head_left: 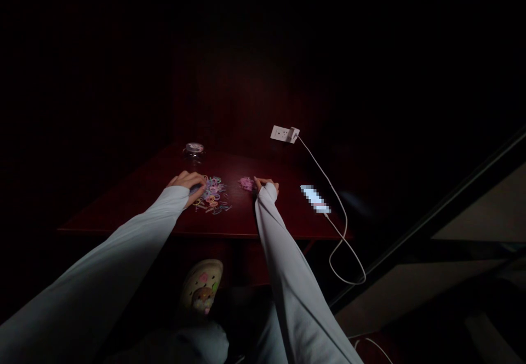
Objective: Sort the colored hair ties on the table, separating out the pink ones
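A dark red table (148,188) carries a loose heap of small pastel rubber bands (214,194). My left hand (188,183) rests at the left edge of that heap, fingers curled down onto the bands. My right hand (267,185) lies further right, fingers bent, touching a small pink clump of bands (245,183). Both arms wear pale long sleeves. Whether either hand pinches a band is too dim to see.
A small clear jar (194,152) stands at the back of the table. A phone (315,199) lies at the right, its white cable (343,227) running to a charger in a wall socket (284,134). A decorated clog (202,287) shows under the table. The surroundings are dark.
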A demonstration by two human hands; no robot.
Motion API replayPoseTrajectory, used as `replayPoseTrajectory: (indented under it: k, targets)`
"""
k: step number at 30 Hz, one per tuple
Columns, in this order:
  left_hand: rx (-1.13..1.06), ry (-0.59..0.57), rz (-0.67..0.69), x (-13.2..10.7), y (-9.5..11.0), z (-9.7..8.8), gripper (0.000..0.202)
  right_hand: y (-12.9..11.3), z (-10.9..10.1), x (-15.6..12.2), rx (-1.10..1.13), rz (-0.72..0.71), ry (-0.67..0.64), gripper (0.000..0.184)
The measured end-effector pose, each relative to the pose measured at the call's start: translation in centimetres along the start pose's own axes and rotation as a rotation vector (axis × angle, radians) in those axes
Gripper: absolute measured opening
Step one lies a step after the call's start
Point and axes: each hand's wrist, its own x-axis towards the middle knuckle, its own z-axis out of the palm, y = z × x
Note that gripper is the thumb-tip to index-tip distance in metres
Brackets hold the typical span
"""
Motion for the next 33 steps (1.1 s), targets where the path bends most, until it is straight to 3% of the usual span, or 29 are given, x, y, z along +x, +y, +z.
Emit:
replayPoseTrajectory:
  k: [3,5,7,9,11,15,20,25,28,33]
  targets:
    - [-0.001,0.071,-0.052,-0.3,0.7,-0.6,0.026,-0.6,0.2,0.0,0.074,0.017,-0.004,0.059]
    - [-0.006,0.139,-0.083,-0.6,1.4,-0.9,0.028,-1.4,0.4,-0.5,0.082,-0.069,-0.072,0.061]
    - [0.006,0.192,-0.12,-1.0,1.6,-1.1,0.028,-2.4,0.7,-1.6,0.061,-0.221,-0.172,0.051]
    - [0.012,0.252,-0.168,-1.5,1.4,-1.3,0.03,-3.7,0.9,-3.1,0.008,-0.373,-0.315,0.029]
    - [0.0,0.284,-0.202,-2.1,0.7,-1.5,0.031,-4.9,1.3,-4.7,-0.065,-0.452,-0.405,0.025]
    - [-0.041,0.25,-0.246,-3.0,-0.9,-1.3,0.03,-6.5,2.5,-6.7,-0.133,-0.421,-0.504,0.03]
    - [-0.091,0.249,-0.322,-3.3,-2.3,-0.8,0.029,-6.7,3.6,-6.2,0.048,-0.353,-0.572,0.024]
    - [-0.184,0.211,-0.315,-3.4,-3.2,-1.3,0.03,-6.5,2.9,-5.5,0.234,-0.324,-0.54,0.023]
    - [-0.191,0.296,-0.357,-3.3,-2.3,-1.8,0.029,-6.6,1.6,-5.9,0.294,-0.346,-0.539,0.029]
    - [-0.176,0.47,-0.422,-2.9,-0.8,-2.7,0.024,-6.5,0.4,-6.6,0.279,-0.39,-0.737,0.061]
